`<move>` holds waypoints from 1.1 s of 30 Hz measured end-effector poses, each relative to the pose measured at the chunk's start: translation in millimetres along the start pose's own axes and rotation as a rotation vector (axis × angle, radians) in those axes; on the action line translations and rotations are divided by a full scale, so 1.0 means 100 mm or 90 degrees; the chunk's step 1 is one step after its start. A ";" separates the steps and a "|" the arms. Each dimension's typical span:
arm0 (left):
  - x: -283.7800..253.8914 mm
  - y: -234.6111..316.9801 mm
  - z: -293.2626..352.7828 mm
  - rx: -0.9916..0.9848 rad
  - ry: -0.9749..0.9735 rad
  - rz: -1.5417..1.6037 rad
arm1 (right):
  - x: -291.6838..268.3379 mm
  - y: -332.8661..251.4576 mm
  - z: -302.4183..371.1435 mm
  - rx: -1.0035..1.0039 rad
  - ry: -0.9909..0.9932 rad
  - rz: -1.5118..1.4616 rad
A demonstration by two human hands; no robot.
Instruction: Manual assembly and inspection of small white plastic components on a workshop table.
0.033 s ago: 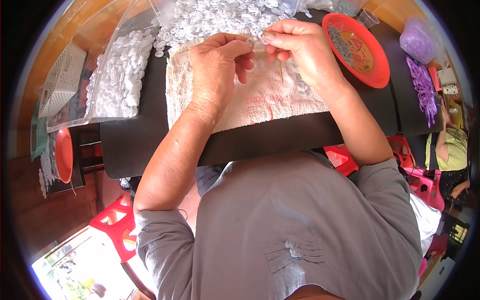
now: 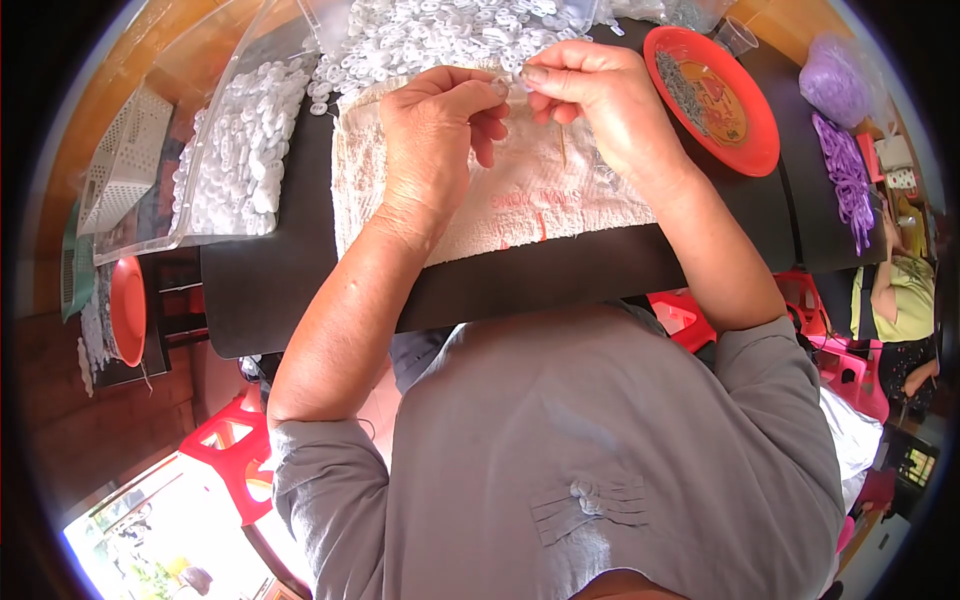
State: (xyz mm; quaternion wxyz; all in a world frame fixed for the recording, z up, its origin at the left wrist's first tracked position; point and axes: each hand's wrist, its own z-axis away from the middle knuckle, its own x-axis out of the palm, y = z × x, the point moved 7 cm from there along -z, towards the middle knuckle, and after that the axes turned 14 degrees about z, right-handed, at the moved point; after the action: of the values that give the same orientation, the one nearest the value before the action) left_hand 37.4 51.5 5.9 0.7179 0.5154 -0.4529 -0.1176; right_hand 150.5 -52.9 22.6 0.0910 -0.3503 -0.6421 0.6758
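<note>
Above a pale cloth [image 2: 400, 240] on the black table, my two hands meet fingertip to fingertip. My left hand [image 2: 430, 130] pinches a small whitish piece between thumb and forefinger. A small white plastic piece [image 2: 518, 83] sits in the pinch of my right hand [image 2: 600, 100], close to the left fingertips. Whether the two pieces are joined is too small to tell. A thin wooden stick [image 2: 562, 148] shows below the right fingers; I cannot tell if it is held or lies on the cloth. Beyond the hands, many white oval plastic pieces [image 2: 430, 35] are heaped.
At the left, a clear plastic bin [image 2: 150, 243] holds more white pieces, with a white perforated basket [image 2: 125, 150] beside it. A red bowl [image 2: 755, 150] with small grey metal bits stands right. Farther right are purple cords [image 2: 845, 185] and another person [image 2: 905, 300].
The right fingertips have shifted very slightly left, toward the left hand. Otherwise the hands and surroundings look the same.
</note>
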 end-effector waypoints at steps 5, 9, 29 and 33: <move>0.01 -0.02 0.00 -0.017 -0.001 0.016 | 0.05 -0.02 0.03 0.007 -0.027 -0.044; 0.06 0.00 -0.01 -0.005 -0.047 0.028 | -0.02 -0.01 0.00 0.014 -0.034 -0.036; 0.19 0.14 0.06 0.065 -0.166 -0.013 | -0.09 -0.21 0.04 -0.077 -0.141 0.053; 0.22 0.16 0.07 0.071 -0.175 -0.043 | -0.04 -0.20 0.04 -0.086 -0.165 0.046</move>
State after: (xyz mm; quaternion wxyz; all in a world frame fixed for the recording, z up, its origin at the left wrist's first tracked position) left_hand 39.1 40.4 31.4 0.6149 0.5484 -0.5352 -0.1861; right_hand 144.0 -55.3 41.9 -0.0411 -0.2883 -0.6791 0.6738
